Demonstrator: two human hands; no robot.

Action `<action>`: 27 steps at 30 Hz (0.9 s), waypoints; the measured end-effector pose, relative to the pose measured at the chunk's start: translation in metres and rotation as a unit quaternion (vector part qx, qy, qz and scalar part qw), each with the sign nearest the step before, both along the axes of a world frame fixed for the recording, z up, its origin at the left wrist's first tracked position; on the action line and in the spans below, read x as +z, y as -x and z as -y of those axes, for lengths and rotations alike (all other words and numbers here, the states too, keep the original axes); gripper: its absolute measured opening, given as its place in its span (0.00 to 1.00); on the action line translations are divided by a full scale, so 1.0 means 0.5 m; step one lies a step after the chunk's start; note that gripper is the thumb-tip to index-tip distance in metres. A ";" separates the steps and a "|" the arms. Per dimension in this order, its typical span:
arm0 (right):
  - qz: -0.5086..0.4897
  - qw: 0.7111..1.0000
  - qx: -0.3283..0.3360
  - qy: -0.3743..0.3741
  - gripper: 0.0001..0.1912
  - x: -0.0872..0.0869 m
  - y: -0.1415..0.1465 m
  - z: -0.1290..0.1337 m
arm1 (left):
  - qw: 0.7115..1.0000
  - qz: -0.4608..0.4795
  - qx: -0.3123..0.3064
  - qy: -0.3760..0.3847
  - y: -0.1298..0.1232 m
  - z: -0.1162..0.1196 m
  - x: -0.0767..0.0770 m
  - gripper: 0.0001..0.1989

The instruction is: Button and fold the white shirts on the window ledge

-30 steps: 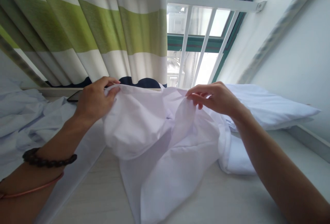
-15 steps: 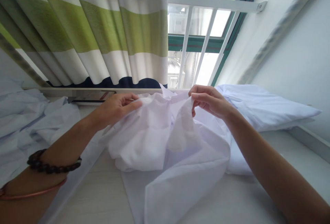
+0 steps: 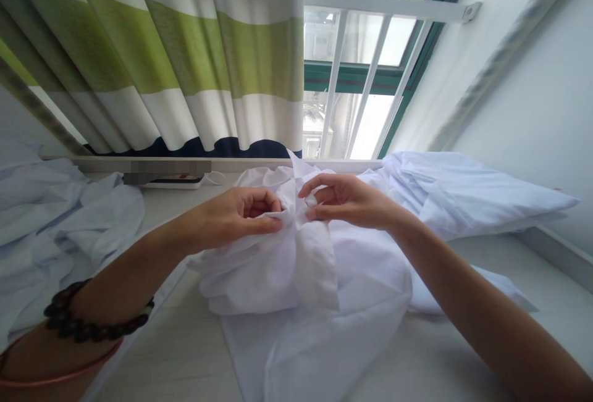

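Observation:
A white cloth garment [image 3: 259, 272], rumpled and partly folded, lies in front of me, with pointed collar-like flaps near its top. My left hand [image 3: 252, 210] pinches the fabric at the upper middle between thumb and curled fingers. Close beside it, my right hand [image 3: 340, 198] holds another edge of the same garment, thumb below and forefinger above. A narrow strip of the cloth hangs down below the right fingers. Exactly what the fingertips grip, cloth edge or fastening, is too small to make out.
More crumpled white cloth [image 3: 60, 223] lies at the left. A folded white cloth bundle [image 3: 467, 192] sits at the right by the wall. Behind are a phone-like flat device [image 3: 178, 181] with a white cable, a striped curtain [image 3: 185, 50] and white window bars [image 3: 365, 81].
Both hands have come together at the garment's upper middle, the left moving right and the right moving left and down. The fabric between them is drawn together.

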State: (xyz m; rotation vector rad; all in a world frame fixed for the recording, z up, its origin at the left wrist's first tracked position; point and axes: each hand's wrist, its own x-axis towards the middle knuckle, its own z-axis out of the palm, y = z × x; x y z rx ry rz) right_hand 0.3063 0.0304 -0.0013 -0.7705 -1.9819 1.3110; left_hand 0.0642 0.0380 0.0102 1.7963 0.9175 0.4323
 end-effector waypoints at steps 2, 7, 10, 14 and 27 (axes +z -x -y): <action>-0.006 1.000 0.001 0.023 0.13 -0.003 0.001 -0.001 | 1.000 0.007 0.016 0.002 -0.003 -0.004 -0.008 0.15; -0.001 0.999 0.000 0.052 0.14 -0.007 0.007 0.002 | 0.999 -0.018 0.021 0.030 -0.005 -0.006 -0.016 0.17; 0.025 0.997 -0.023 0.069 0.16 -0.008 0.010 0.006 | 0.997 -0.063 0.026 0.035 -0.004 -0.005 -0.017 0.16; 0.053 0.996 -0.033 0.065 0.18 -0.010 0.011 0.006 | 0.995 -0.064 0.004 0.077 -0.007 -0.004 -0.019 0.14; 0.082 0.994 -0.063 -0.040 0.05 -0.014 0.007 0.000 | 0.986 -0.156 -0.048 -0.031 0.006 -0.009 -0.004 0.15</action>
